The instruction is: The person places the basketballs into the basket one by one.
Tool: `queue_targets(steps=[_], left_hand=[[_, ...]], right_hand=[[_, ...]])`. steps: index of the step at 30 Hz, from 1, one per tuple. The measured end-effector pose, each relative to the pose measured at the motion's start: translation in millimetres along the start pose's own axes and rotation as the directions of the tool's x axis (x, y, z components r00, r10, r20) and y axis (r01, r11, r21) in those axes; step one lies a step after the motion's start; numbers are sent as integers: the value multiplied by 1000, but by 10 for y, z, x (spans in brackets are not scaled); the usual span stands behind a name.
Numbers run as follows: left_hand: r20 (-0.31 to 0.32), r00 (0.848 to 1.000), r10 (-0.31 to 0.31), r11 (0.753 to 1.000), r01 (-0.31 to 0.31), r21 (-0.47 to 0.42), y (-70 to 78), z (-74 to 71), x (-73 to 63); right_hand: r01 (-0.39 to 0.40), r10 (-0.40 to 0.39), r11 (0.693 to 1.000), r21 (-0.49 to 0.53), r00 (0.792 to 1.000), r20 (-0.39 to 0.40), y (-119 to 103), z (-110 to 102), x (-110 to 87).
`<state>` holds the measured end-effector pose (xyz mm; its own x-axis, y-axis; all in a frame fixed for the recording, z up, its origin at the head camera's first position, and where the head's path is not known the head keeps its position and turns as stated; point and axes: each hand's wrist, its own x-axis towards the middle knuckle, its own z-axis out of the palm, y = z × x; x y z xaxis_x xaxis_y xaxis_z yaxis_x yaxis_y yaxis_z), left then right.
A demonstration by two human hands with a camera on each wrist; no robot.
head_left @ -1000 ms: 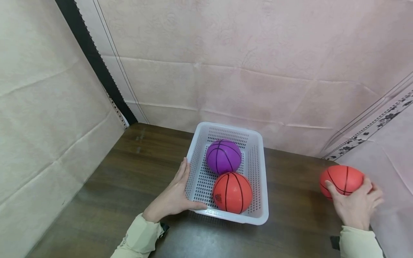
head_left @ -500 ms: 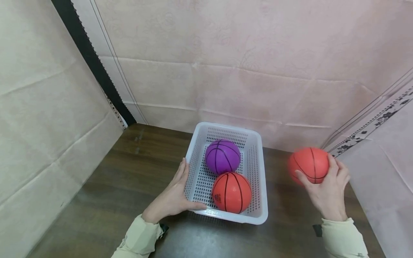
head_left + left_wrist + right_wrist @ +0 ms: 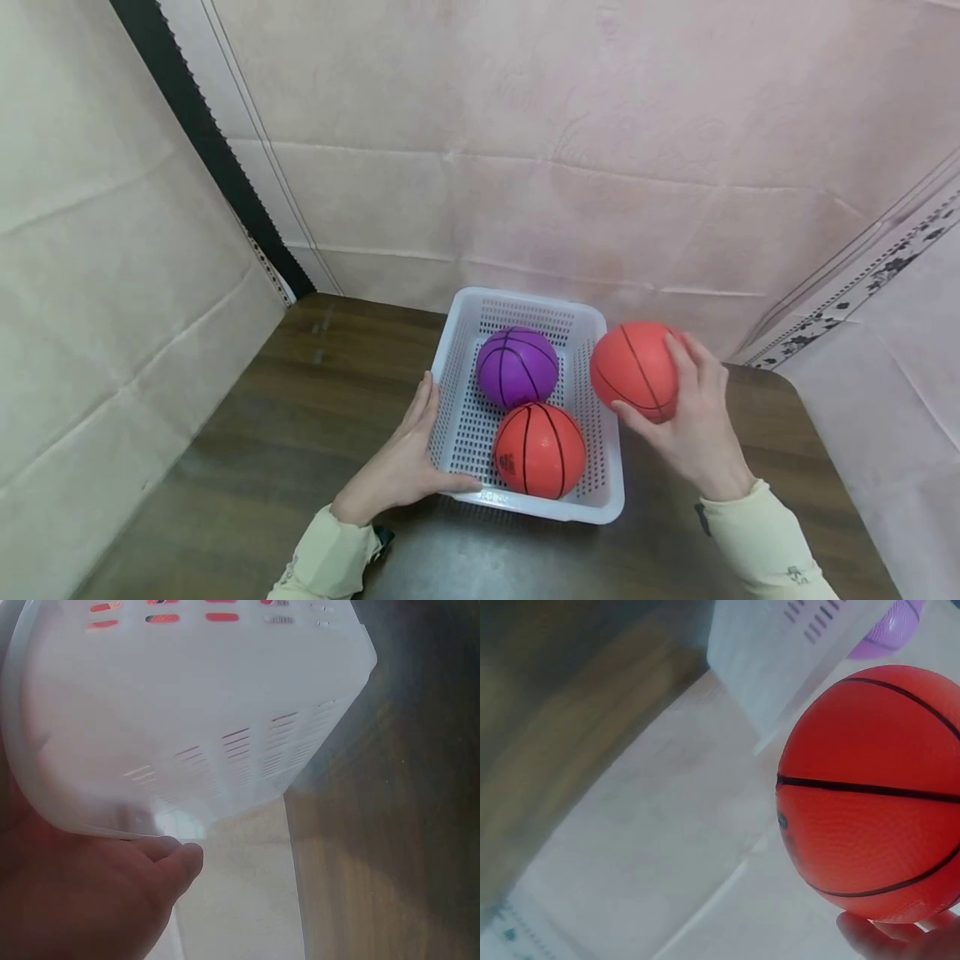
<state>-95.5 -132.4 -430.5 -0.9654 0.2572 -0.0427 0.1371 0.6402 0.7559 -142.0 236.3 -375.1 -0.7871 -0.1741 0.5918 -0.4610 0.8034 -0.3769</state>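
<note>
An orange toy basketball (image 3: 636,371) is held in my right hand (image 3: 701,421), thumb at its near side and fingers at its right. It hangs beside and overlaps the right rim of a white perforated basket (image 3: 611,450). In the right wrist view the ball (image 3: 870,795) fills the right side, with fingertips below it. Inside the basket lie a purple basketball (image 3: 517,367) and, nearer me, a second orange basketball (image 3: 540,450). My left hand (image 3: 397,467) rests against the basket's near left corner, thumb along the near rim and fingers spread up the left side.
The basket stands on a dark wooden table (image 3: 255,475), close to its back edge. Pale creased cloth walls (image 3: 562,167) rise behind and on both sides, with a dark strip (image 3: 217,150) at the back left corner.
My right hand has carried the orange basketball leftward from the far right of the table to the basket's right rim. The left hand and the basket stay in place.
</note>
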Motion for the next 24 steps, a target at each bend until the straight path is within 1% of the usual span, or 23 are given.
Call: queue_targets(steps=[4,8,11,18,24], left_hand=[[-2,1000,-1,1000,1,8,-2,18,-12],[-6,1000,16,1000,-16,19,1,11,-14],[-7,1000,22,1000,-22,20,1,3,-11],[0,1000,2,1000,-2,9,13,-9,-12],[2,1000,0,1000,0,15,19,-4,-16]], right_hand=[[72,-72,997,-8,997,18,-51,68,40],[111,-111,994,-17,994,16,-67,111,65],[122,-122,992,-17,992,18,-73,127,78],[123,-122,992,-12,990,64,-148,163,113],[150,-150,989,5,985,79,-204,246,139]])
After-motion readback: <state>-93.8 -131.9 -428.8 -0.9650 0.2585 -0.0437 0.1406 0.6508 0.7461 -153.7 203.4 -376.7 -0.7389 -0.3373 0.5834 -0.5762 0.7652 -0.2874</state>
